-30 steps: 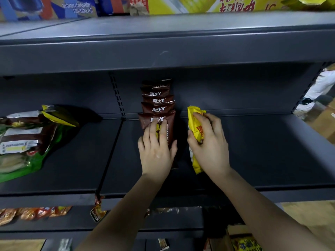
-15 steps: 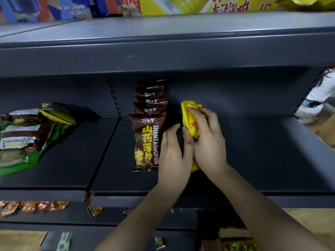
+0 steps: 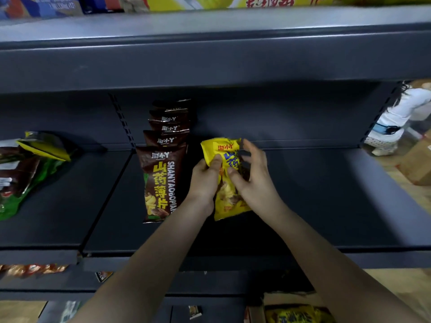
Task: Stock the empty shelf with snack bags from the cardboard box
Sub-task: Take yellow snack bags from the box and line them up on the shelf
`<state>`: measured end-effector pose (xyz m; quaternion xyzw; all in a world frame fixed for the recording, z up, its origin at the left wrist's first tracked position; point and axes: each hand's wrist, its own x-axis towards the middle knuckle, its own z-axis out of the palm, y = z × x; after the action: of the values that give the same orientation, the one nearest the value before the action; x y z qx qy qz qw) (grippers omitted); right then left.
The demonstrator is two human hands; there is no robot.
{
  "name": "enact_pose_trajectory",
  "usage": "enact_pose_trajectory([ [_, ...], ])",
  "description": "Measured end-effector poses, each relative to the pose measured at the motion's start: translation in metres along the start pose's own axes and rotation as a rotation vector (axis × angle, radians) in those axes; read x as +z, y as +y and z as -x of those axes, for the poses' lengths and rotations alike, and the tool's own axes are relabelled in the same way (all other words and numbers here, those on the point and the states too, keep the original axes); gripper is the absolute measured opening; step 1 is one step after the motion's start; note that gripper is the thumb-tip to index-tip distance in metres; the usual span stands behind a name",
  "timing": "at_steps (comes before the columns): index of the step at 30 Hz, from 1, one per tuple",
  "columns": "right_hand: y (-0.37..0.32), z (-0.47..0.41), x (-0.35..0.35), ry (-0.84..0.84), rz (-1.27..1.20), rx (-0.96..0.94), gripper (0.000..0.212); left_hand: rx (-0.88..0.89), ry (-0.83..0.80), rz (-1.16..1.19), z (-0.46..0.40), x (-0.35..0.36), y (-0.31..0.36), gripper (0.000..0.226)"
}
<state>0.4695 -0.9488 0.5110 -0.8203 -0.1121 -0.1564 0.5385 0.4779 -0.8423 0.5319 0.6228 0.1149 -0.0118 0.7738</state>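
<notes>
Yellow snack bag, upright on the dark shelf just right of the brown bag row, pinched at its crinkled upper half by left hand and right hand; likely light, soft, crushable, best held by edges.

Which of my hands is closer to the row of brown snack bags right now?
Left. The left hand grips the yellow bag just right of the front brown bag; the right hand holds the yellow bag's far side.
</notes>
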Motion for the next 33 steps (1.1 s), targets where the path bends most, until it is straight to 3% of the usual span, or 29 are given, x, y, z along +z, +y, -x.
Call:
enact_pose_trajectory([
  [3, 0.006, -0.004, -0.008, -0.075, -0.084, 0.180, 0.058, -0.007, -0.025, -0.025, -0.007, 0.002, 0.000, 0.015],
  [6, 0.015, -0.010, -0.017, -0.256, -0.185, 0.389, 0.042, -0.010, -0.017, 0.002, -0.016, 0.007, 0.001, 0.014],
  [9, 0.029, -0.017, -0.019, -0.317, -0.190, 0.410, 0.034, 0.029, 0.062, -0.030, -0.029, 0.010, 0.000, 0.014],
  [14, 0.039, -0.037, -0.003, -0.201, -0.236, 0.398, 0.023, 0.114, 0.144, -0.169, -0.045, 0.015, -0.002, 0.015],
  [16, 0.045, -0.046, 0.006, -0.135, -0.227, 0.364, 0.021, 0.150, 0.155, -0.246, -0.050, 0.014, -0.006, 0.025],
  [21, 0.059, -0.072, 0.024, 0.018, -0.130, 0.321, 0.026, 0.242, 0.242, -0.325, -0.064, 0.008, -0.019, 0.036],
  [24, 0.061, -0.087, 0.031, 0.046, -0.131, 0.336, 0.033, 0.257, 0.249, -0.365, -0.068, 0.007, -0.025, 0.035],
  [33, 0.065, -0.109, 0.055, 0.150, -0.239, 0.338, 0.022, 0.319, 0.254, -0.426, -0.083, 0.014, -0.033, 0.041],
])
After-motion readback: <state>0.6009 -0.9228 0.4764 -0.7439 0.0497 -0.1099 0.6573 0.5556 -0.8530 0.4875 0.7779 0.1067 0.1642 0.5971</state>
